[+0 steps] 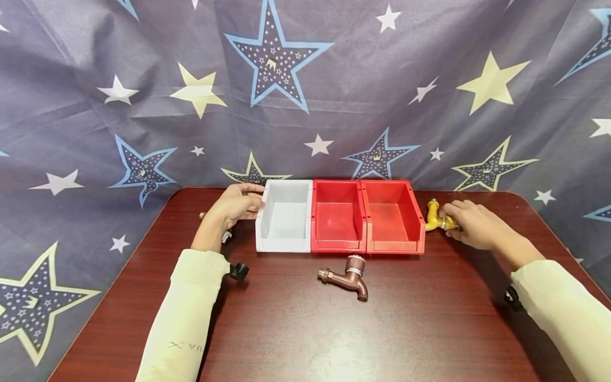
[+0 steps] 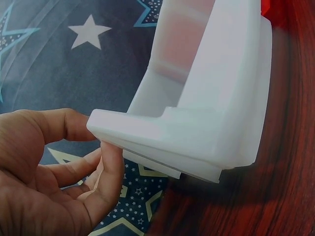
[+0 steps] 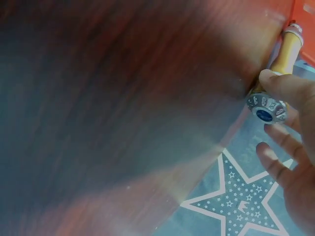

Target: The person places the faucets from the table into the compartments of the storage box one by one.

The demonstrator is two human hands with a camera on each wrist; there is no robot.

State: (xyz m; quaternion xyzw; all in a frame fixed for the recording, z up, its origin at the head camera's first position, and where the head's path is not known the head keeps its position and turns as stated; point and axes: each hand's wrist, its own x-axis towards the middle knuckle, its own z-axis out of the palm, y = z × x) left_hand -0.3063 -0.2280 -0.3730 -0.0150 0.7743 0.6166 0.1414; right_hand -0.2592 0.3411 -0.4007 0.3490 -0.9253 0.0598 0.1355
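While our left hand (image 1: 236, 206) is pinching the white bin (image 1: 284, 245), we're gripping the yellow faucet (image 1: 433, 218) with our right hand (image 1: 471, 225)!

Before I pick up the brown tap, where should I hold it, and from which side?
I'd pinch the brown tap across its straight pipe, between the brass-coloured end and the ridged knob, coming down from the near side. That pipe is slim, so it should be easy to hold; the knob sits close to the middle bin, leaving less room there.
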